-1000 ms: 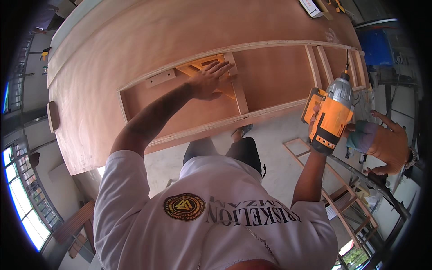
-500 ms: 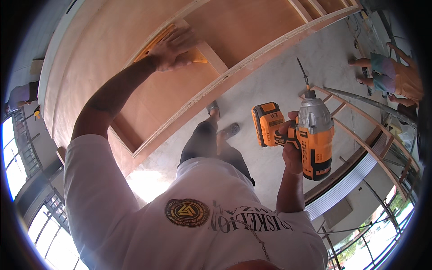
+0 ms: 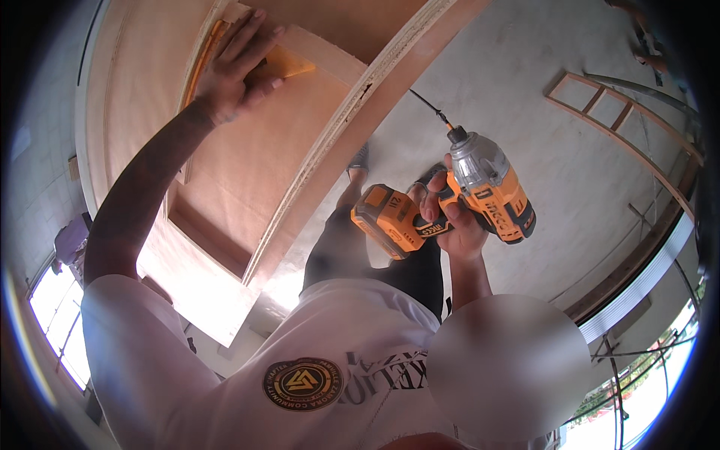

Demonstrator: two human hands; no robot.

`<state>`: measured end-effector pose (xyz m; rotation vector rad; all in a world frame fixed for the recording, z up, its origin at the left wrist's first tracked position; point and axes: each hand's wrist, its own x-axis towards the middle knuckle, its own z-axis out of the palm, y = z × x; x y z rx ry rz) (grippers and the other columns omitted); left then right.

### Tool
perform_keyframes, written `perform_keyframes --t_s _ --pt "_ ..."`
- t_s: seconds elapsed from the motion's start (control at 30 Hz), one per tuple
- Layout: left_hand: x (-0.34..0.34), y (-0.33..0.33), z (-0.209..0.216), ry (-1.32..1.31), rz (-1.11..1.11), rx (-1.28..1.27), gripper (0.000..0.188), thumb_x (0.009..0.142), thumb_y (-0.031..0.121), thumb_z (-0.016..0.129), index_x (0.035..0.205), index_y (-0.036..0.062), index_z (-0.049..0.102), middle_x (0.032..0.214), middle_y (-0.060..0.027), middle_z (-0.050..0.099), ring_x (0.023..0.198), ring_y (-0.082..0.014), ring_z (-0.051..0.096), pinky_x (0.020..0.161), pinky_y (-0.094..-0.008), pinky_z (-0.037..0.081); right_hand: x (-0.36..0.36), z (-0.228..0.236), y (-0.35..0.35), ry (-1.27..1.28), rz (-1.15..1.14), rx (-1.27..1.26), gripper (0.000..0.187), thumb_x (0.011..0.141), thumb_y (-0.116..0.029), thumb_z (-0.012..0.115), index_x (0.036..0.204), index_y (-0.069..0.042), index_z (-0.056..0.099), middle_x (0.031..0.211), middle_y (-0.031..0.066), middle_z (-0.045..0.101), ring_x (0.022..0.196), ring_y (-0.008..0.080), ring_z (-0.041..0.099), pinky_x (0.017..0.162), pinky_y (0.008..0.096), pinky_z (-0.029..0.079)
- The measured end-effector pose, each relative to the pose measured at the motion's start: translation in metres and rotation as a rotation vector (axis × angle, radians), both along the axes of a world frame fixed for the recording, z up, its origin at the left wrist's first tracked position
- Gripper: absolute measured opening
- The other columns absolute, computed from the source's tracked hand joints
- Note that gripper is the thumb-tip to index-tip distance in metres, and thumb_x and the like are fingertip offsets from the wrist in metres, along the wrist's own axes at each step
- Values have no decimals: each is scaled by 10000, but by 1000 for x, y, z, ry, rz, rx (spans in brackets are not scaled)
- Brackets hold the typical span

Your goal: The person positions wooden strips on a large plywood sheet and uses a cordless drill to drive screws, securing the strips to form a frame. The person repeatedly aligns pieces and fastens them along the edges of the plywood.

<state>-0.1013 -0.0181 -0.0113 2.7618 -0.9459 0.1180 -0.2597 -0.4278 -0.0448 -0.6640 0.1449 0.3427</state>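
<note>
My left hand (image 3: 231,73) lies with fingers stretched and apart over a yellow-orange triangular piece (image 3: 291,63), which looks like a set square. That piece sits inside a wooden panel (image 3: 247,142), against a cross rib (image 3: 328,54); my hand partly covers it. My right hand (image 3: 463,229) is wrapped round the grip of an orange and black cordless impact driver (image 3: 499,191). A long thin bit (image 3: 429,102) sticks out of its chuck, pointing up and left toward the panel's layered edge (image 3: 341,112). The bit's tip seems near that edge; whether it touches, I cannot tell.
A curved ladder-like wooden frame (image 3: 626,139) lies on the grey floor (image 3: 517,82) at the right. Another person (image 3: 73,238) is at the far left, and part of someone shows at the upper right rim. Metal bars (image 3: 619,382) stand at the lower right.
The view has turned. My right hand has brought the impact driver leftward, its bit now tilted toward the panel edge. My left hand stays over the yellow-orange piece, fingers more spread.
</note>
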Motion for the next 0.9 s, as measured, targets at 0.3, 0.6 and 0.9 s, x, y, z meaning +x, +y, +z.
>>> perform_keyframes --t_s 0.3,0.6,0.9 --pt "4 -3 -5 -54 -88 8 682 948 353 664 1532 55 473 1599 -222 401 1479 -410 373 1210 -514 292 -15 -34 29 63 21 47 640 945 -161 723 1487 9 429 1136 117 670 708 145 639 667 298 539" --pt "6 -3 -7 -72 -106 4 681 964 397 654 1519 39 489 1583 -230 421 1467 -409 397 1200 -506 314 -8 -42 35 67 16 57 656 917 -125 747 1476 20 436 1104 128 675 713 159 655 642 300 536" --pt "7 -5 -8 -67 -114 -9 675 972 367 662 1530 39 472 1596 -227 405 1482 -398 380 1214 -492 296 -9 -42 35 62 12 71 674 905 -143 758 1475 26 442 1093 125 672 697 157 643 637 298 535"
